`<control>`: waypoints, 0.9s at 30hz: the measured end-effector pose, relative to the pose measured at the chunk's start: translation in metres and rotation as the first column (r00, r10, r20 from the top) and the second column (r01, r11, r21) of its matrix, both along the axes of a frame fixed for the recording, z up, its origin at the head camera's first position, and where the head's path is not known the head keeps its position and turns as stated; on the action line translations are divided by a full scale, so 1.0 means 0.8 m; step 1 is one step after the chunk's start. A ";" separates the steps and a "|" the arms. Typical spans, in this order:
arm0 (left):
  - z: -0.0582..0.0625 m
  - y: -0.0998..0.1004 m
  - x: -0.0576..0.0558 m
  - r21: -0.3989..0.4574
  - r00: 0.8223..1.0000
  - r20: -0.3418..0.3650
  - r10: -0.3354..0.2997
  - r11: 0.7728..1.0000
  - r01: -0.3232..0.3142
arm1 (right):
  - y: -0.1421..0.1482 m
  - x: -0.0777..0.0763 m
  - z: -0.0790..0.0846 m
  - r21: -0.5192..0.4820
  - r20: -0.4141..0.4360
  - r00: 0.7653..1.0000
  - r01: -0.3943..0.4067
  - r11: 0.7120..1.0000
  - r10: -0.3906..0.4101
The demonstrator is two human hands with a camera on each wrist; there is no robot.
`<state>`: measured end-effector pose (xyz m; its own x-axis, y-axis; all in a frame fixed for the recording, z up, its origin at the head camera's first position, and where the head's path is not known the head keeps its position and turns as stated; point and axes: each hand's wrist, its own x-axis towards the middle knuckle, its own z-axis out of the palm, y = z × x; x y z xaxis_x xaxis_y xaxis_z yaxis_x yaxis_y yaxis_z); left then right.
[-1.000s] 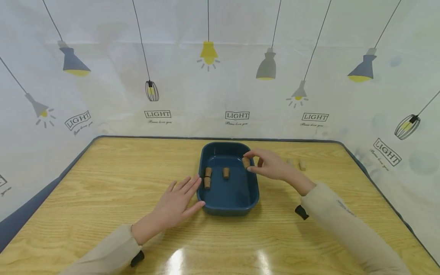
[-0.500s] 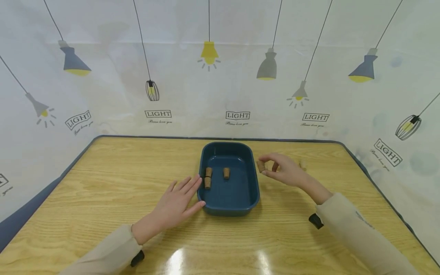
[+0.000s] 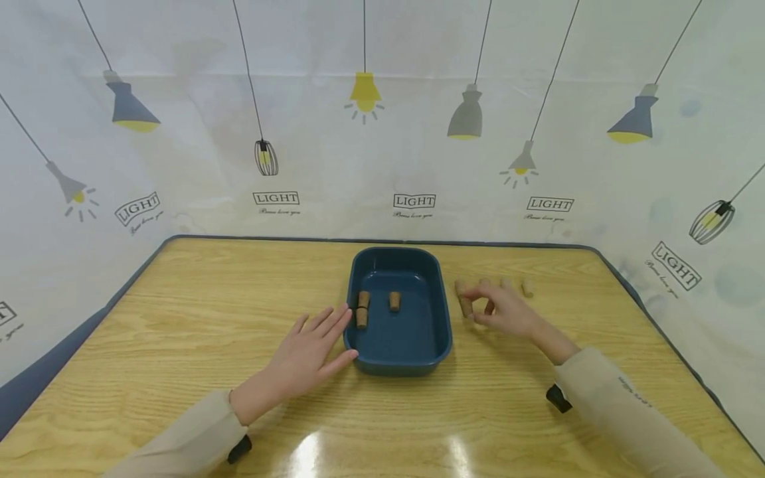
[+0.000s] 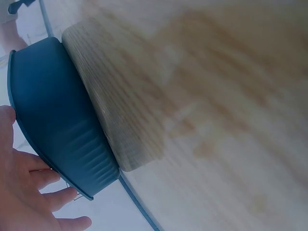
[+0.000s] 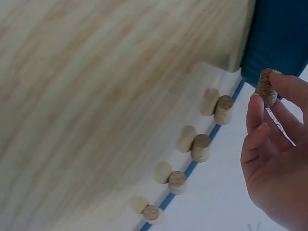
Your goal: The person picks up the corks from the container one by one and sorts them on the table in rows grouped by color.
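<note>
Wood-grain table [image 3: 209, 299], lamp-print backdrop [image 3: 335, 153]: one held cork [image 5: 266, 88] was beside the blue tray [image 3: 397, 367].
Right hand [image 3: 505, 311] pinched it, tilted, between thumb and fingers; four standing corks [image 5: 200, 147] formed a row on the table nearby; three inner corks [image 3: 394, 302] were in the tray, two close together along its left side; left hand [image 3: 301, 358], fingers straight and slightly spread, touched the tray's left rim.

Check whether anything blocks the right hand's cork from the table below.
Nothing visible stands between the held cork and the table below; the nearest row cork appears just beyond it, not underneath.
</note>
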<state>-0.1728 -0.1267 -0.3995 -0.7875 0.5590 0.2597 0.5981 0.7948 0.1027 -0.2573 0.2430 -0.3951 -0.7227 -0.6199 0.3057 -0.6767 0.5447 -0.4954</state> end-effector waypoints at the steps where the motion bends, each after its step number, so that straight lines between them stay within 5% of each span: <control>1: 0.000 0.000 0.000 0.000 1.000 -0.003 -0.001 1.000 0.001 | 0.001 0.000 -0.003 -0.002 0.021 1.000 0.007 1.000 -0.007; 9: 0.000 0.000 0.000 -0.001 1.000 -0.012 -0.001 1.000 0.001 | 0.003 -0.003 -0.016 0.045 0.155 0.986 0.053 0.998 -0.059; 27: 0.000 0.000 0.000 0.000 1.000 -0.014 -0.006 1.000 0.006 | 0.001 -0.002 -0.022 0.119 0.169 0.982 0.066 0.991 -0.086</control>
